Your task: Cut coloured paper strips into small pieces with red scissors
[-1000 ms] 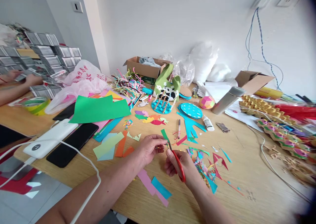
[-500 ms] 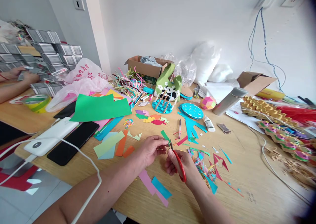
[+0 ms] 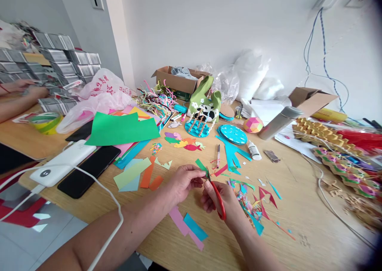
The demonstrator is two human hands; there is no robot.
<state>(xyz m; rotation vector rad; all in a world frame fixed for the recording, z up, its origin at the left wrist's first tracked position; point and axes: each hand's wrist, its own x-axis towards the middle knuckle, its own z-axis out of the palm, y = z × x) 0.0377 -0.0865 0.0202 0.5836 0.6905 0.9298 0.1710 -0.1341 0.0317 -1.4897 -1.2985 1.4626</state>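
Observation:
My left hand (image 3: 188,180) pinches a narrow green paper strip (image 3: 200,164), whose free end sticks out beyond the fingertips. In my right hand (image 3: 222,199) is a pair of scissors with red handles (image 3: 220,203); the dark blades lie at the strip's edge, close to my left fingertips. How far the blades are apart is too small to tell. Beyond the hands lie several paper fish (image 3: 185,143) in different colours. Pink paper strips (image 3: 179,222) and a blue strip (image 3: 195,226) rest on the table below my hands. Colourful paper scraps (image 3: 247,207) are heaped beside my right wrist.
A green sheet (image 3: 122,129), a black phone (image 3: 89,171) and a white power bank (image 3: 62,163) with a cable (image 3: 116,199) lie left. Behind stand a green panda bag (image 3: 204,104) and blue discs (image 3: 232,135). A glue bottle (image 3: 254,150) and flask (image 3: 280,123) stand right. Another person's hands (image 3: 30,90) work far left.
The view has shifted slightly. Both hands stay together at the green strip, and the scissors' blades look a little closer together than before.

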